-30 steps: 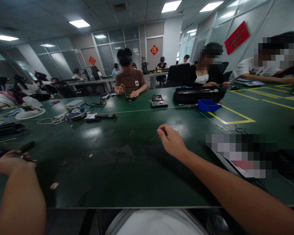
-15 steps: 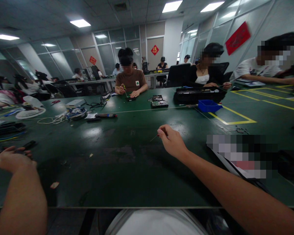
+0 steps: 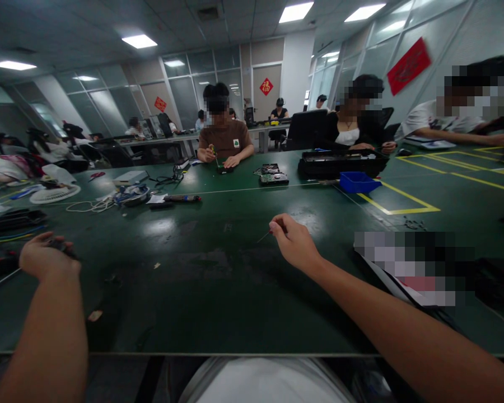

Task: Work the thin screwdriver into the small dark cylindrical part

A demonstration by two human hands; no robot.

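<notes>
My right hand (image 3: 293, 239) is above the middle of the green table (image 3: 218, 313), thumb and fingertips pinched on a thin rod (image 3: 264, 237) that points down to the left. On the left side, my left hand (image 3: 48, 257) is turned palm up with its fingers curled round a small dark object (image 3: 61, 246). What that object is, I cannot make out. Small scraps (image 3: 95, 315) lie on the table between my forearms.
A blurred-out sheet (image 3: 407, 271) lies right of my right forearm. Farther back are a blue bin (image 3: 358, 182), a black case (image 3: 342, 165), opened drives (image 3: 274, 174), a pen-like tool (image 3: 182, 198) and cables (image 3: 130, 194). Across the table, a person in brown (image 3: 224, 137) holds a screwdriver.
My left hand has moved right, away from the dark things at the left edge, with the small dark object in it. My right hand has stayed nearly still.
</notes>
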